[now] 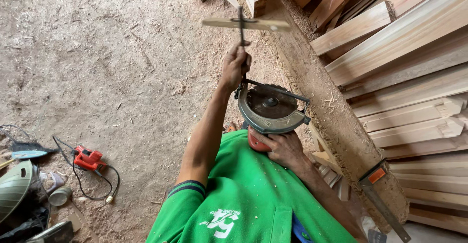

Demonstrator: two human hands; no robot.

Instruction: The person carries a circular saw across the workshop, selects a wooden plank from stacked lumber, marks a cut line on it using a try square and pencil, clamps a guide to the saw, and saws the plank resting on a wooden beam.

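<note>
The person's left hand (235, 66) is closed in a fist around a dark T-shaped metal rod (241, 26), whose pale crossbar sits at the top, above the saw. The right hand (282, 148) holds a circular saw (270, 109) from beneath, fingers wrapped around its red body, the blade guard facing up against the green shirt (243, 194). Sawdust covers the floor (97, 67). Stacked wooden planks (409, 77) lie along the floor's right edge. A red power tool (87, 157) with a cord rests near the left edge.
</note>
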